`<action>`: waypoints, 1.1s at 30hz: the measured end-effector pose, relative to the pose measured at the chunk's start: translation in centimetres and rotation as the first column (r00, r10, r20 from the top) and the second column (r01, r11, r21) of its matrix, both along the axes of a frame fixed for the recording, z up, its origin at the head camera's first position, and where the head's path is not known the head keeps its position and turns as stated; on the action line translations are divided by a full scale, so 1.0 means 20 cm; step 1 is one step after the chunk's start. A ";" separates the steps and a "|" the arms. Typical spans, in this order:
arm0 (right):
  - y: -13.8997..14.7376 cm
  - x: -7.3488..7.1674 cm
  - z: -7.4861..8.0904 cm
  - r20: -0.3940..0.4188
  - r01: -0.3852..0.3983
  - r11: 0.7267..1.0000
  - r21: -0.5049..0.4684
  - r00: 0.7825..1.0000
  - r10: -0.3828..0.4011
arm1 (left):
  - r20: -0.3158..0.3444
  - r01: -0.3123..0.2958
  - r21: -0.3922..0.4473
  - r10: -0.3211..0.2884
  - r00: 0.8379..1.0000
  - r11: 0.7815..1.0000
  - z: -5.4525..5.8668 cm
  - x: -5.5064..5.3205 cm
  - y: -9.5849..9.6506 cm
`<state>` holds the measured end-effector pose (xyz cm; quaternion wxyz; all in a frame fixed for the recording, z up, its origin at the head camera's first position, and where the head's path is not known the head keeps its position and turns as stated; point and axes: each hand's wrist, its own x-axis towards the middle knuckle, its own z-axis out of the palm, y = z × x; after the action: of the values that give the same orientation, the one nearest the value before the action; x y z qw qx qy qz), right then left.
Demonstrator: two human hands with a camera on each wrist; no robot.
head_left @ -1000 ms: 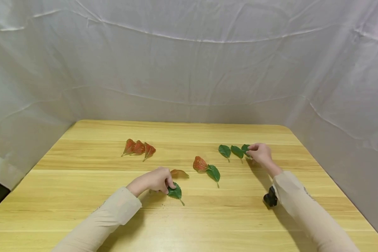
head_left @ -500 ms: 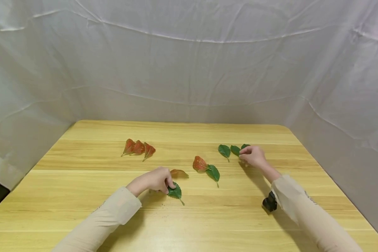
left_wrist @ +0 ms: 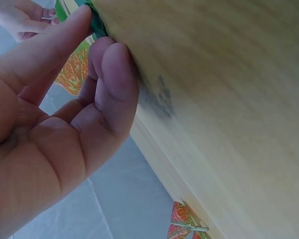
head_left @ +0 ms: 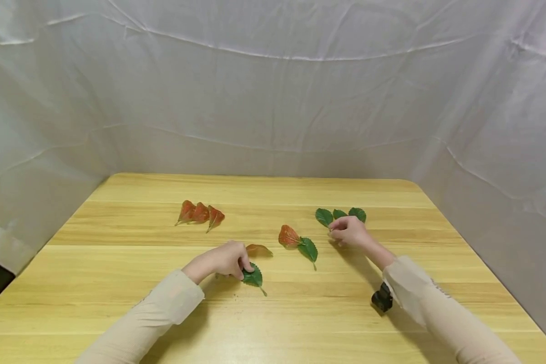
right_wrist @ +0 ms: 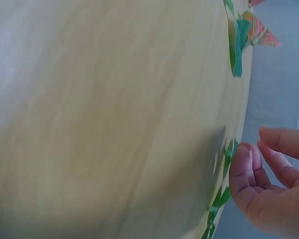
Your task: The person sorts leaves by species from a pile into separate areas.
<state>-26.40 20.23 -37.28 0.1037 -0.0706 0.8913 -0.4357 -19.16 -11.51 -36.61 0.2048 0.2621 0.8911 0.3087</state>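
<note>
My left hand (head_left: 225, 260) pinches the edge of a serrated green leaf (head_left: 254, 277) low over the table; in the left wrist view the leaf (left_wrist: 97, 22) shows between the fingertips. My right hand (head_left: 351, 232) hovers at the stem of the leftmost green leaf (head_left: 324, 216) in a row at the back right, thumb and forefinger a little apart in the right wrist view. Beside it lie a partly covered green leaf (head_left: 339, 214) and a third green leaf (head_left: 357, 214). Between the hands, a red leaf (head_left: 288, 236) overlaps another green leaf (head_left: 308, 248).
Three red leaves (head_left: 200, 213) overlap in a row at the back left. A curled brownish-red leaf (head_left: 258, 251) lies just beyond the left hand. A black wrist camera (head_left: 382, 298) hangs under the right sleeve. Pale sheeting (head_left: 273, 101) surrounds the wooden table (head_left: 132, 288).
The right hand has moved left along the green row, from the rightmost leaf past the middle one to the leftmost. The rightmost leaf is uncovered. The left hand stays still.
</note>
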 end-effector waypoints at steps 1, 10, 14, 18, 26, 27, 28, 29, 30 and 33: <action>-0.01 0.00 0.00 0.003 -0.010 1.000 -0.002 1.000 0.010 | 0.000 0.000 -0.002 0.000 1.000 1.000 0.00 0.00 0.00; -0.08 0.04 -0.05 0.011 -0.144 0.989 -0.017 0.989 0.145 | 0.002 -0.002 -0.005 0.002 1.000 1.000 -0.01 0.00 0.00; -0.11 0.05 -0.05 0.010 -0.160 0.987 -0.022 0.987 0.160 | 0.002 -0.004 -0.005 0.004 1.000 1.000 -0.01 0.00 0.00; -0.13 0.06 -0.04 -0.003 -0.146 0.989 0.016 0.989 0.146 | 0.006 -0.004 0.001 0.004 1.000 1.000 -0.01 0.00 0.00; -0.14 0.06 -0.04 -0.074 -0.259 0.961 0.094 0.961 0.266 | 0.003 0.001 0.001 -0.001 1.000 1.000 0.00 0.00 0.00; -0.14 0.06 -0.05 -0.069 -0.263 0.960 0.091 0.960 0.270 | 0.000 0.004 0.000 -0.004 1.000 1.000 0.00 0.00 0.00; -0.14 0.06 -0.05 -0.065 -0.267 0.960 0.089 0.960 0.273 | -0.001 0.005 0.000 -0.005 1.000 1.000 0.00 0.00 0.00; -0.14 0.06 -0.05 -0.059 -0.269 0.959 0.090 0.960 0.275 | 0.000 0.006 -0.001 -0.006 1.000 1.000 0.00 0.00 0.00; -0.15 0.05 -0.05 -0.055 -0.270 0.958 0.092 0.960 0.276 | -0.003 0.010 -0.002 -0.010 1.000 1.000 0.00 0.00 0.00; -0.15 0.05 -0.05 -0.048 -0.270 0.957 0.102 0.960 0.276 | -0.017 0.029 -0.005 -0.029 0.999 1.000 0.01 -0.01 -0.01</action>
<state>-25.37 17.20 -38.27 0.1387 -0.2014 0.8954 -0.3722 -19.26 -11.62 -36.48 0.2025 0.2773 0.8895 0.3015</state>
